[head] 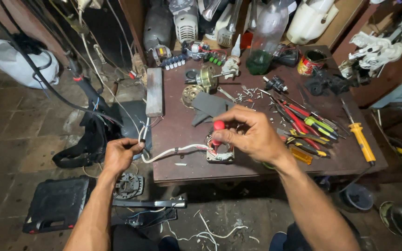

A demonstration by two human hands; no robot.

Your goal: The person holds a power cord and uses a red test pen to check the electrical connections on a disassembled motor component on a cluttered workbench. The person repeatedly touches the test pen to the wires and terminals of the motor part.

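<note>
Red-handled screwdriver (217, 132) stands upright in your right hand (252, 135), fist closed on it, tip down into small motor stator (219, 152) on brown counter (182, 125). Left hand (119, 153) pinches white cable (173, 151) off counter's left edge.

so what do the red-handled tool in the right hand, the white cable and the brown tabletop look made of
Red-handled tool: handle looks like glossy plastic, by its smooth shine; the shaft is hidden. White cable: probably soft plastic insulation, since it bends in loose curves. Brown tabletop: seems painted or laminated wood, matte, scuffed, with a board-like edge.
</note>
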